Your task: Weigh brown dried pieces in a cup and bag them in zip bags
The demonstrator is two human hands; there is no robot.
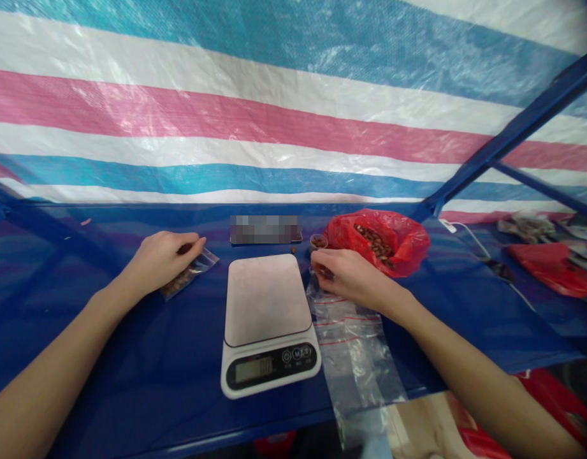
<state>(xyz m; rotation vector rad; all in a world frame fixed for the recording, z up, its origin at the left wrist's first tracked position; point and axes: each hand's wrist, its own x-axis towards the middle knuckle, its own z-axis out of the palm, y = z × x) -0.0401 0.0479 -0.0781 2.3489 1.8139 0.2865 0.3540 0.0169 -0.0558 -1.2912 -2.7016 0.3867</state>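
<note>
Left of the white digital kitchen scale (268,322), the left hand (162,258) is gripping a small filled clear bag (190,274); right of it, the right hand (348,274) is pinching flat empty clear bags (355,350), whose slick overhanging stack could slide off.

left hand (162,258) on a filled bag (190,274), right hand (350,277) beside the scale (269,322)

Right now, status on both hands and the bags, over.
Left hand resting on small filled bag, left of scale. Right hand at top of empty clear bags, beside red bag. Scale platform bare.
</note>
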